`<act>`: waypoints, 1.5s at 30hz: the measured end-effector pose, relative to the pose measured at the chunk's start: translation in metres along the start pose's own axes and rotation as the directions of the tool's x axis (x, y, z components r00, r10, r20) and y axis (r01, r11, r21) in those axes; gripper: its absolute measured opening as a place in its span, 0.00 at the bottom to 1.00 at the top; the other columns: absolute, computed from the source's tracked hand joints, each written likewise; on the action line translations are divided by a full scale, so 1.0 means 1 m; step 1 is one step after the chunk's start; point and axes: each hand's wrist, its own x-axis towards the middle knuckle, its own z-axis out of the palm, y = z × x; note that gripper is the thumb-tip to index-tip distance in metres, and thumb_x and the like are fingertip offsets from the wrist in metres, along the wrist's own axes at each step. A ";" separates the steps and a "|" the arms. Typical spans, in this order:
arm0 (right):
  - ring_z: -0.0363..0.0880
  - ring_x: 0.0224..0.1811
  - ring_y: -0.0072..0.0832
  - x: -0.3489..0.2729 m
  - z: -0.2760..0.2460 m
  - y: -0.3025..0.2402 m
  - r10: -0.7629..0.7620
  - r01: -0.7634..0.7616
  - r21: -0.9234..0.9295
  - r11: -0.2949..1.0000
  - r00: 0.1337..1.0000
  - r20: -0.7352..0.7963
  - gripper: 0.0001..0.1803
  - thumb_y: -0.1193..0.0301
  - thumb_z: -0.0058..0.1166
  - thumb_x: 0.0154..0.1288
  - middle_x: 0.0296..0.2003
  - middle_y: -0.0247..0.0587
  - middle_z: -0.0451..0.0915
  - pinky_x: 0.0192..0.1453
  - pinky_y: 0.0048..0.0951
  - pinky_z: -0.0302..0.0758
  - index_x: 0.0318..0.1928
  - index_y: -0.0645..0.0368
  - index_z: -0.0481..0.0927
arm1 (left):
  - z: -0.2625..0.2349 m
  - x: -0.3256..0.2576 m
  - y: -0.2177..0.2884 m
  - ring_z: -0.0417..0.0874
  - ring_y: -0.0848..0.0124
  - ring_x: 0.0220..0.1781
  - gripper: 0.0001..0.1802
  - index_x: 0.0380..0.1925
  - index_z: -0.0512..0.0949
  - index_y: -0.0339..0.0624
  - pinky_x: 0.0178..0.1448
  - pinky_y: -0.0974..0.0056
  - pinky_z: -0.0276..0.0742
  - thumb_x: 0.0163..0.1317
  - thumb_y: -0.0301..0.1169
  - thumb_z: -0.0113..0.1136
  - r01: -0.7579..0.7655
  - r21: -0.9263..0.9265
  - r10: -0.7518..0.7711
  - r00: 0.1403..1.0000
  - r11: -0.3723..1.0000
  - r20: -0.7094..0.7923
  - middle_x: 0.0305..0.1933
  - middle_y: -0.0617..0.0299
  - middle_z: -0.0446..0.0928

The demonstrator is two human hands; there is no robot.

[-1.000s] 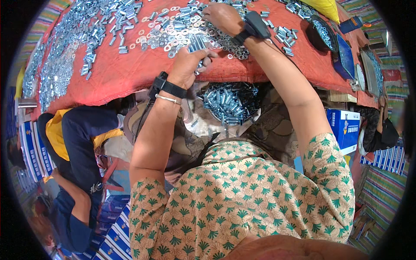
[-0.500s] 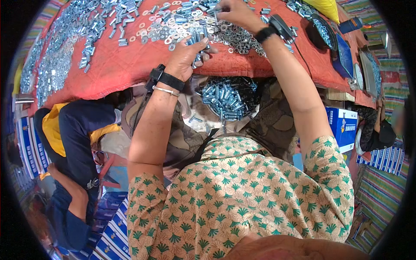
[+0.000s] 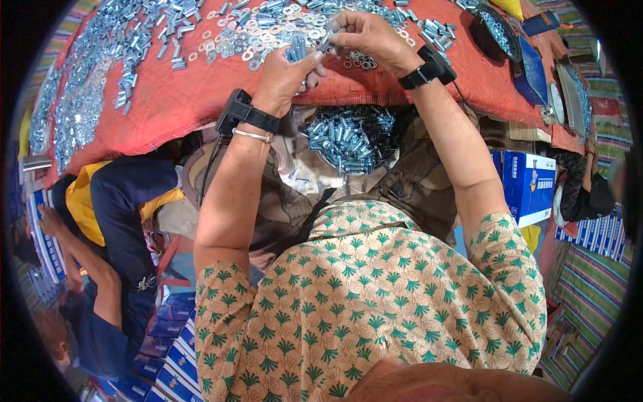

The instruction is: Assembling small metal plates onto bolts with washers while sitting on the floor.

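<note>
Metal cylinders (image 3: 297, 49), smooth and silvery, are grasped in the left hand (image 3: 282, 77), long axes roughly parallel, pointing away from the wearer; right hand (image 3: 376, 44) pinches a small, indistinct grey piece (image 3: 325, 44).

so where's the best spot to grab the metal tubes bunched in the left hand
Probably by their free far ends: the metal tubes poke out past the left hand, which covers the rest. Coming from the right, where the right hand is, seems best, since the left hand wraps them from the near left side.
</note>
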 end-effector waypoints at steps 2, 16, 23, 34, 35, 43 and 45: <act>0.78 0.33 0.17 -0.002 0.002 -0.002 0.033 -0.035 0.040 0.999 0.998 0.045 0.08 0.69 0.57 0.65 0.31 0.29 0.78 0.39 0.19 0.76 0.40 0.60 0.77 | 0.003 0.000 0.003 0.75 0.82 0.21 0.08 0.39 0.78 0.38 0.22 0.80 0.65 0.64 0.31 0.59 -0.012 -0.034 0.013 0.999 0.999 0.040 0.26 0.63 0.80; 0.81 0.35 0.43 0.030 0.009 0.017 -0.488 0.311 -0.774 0.552 0.873 0.002 0.08 0.68 0.59 0.59 0.32 0.46 0.82 0.39 0.35 0.77 0.35 0.60 0.83 | -0.016 0.001 -0.010 0.71 0.81 0.17 0.08 0.33 0.78 0.38 0.17 0.78 0.59 0.62 0.31 0.63 -0.046 -0.326 -0.024 0.978 0.944 -0.209 0.23 0.64 0.77; 0.79 0.34 0.45 0.041 0.012 0.031 -0.445 0.272 -0.875 0.400 0.892 0.074 0.08 0.68 0.59 0.58 0.29 0.46 0.80 0.40 0.41 0.76 0.33 0.60 0.83 | -0.014 -0.001 -0.012 0.71 0.81 0.17 0.07 0.32 0.78 0.39 0.17 0.77 0.59 0.62 0.31 0.63 -0.026 -0.339 -0.046 0.978 0.940 -0.204 0.23 0.64 0.77; 0.82 0.28 0.34 0.018 0.007 0.003 -0.368 0.129 -0.731 0.670 0.913 -0.176 0.08 0.70 0.58 0.59 0.28 0.47 0.82 0.36 0.31 0.78 0.35 0.62 0.83 | -0.014 0.000 -0.013 0.71 0.79 0.18 0.07 0.31 0.77 0.40 0.18 0.77 0.60 0.61 0.31 0.64 -0.021 -0.394 -0.046 0.986 0.919 -0.160 0.24 0.63 0.77; 0.82 0.31 0.36 0.021 0.006 0.008 -0.484 0.248 -0.795 0.553 0.872 -0.065 0.07 0.71 0.58 0.58 0.29 0.47 0.82 0.38 0.33 0.78 0.34 0.61 0.83 | -0.018 0.002 -0.013 0.71 0.79 0.18 0.07 0.31 0.77 0.40 0.18 0.77 0.60 0.61 0.31 0.64 -0.021 -0.393 -0.045 0.986 0.919 -0.158 0.24 0.63 0.77; 0.78 0.35 0.43 0.033 0.032 0.032 -0.371 0.295 -0.882 0.369 0.916 0.151 0.09 0.69 0.60 0.56 0.33 0.44 0.79 0.40 0.39 0.75 0.36 0.60 0.81 | -0.020 0.003 -0.011 0.71 0.78 0.17 0.07 0.29 0.77 0.38 0.17 0.74 0.60 0.59 0.29 0.65 -0.099 -0.451 -0.028 0.963 0.887 -0.267 0.22 0.61 0.77; 0.79 0.33 0.41 0.035 0.033 0.033 -0.381 0.276 -0.891 0.359 0.915 0.130 0.08 0.70 0.62 0.55 0.32 0.43 0.79 0.38 0.37 0.76 0.34 0.61 0.81 | -0.022 0.002 -0.010 0.71 0.78 0.17 0.07 0.29 0.77 0.38 0.17 0.74 0.60 0.59 0.29 0.65 -0.097 -0.463 -0.032 0.965 0.881 -0.262 0.22 0.61 0.77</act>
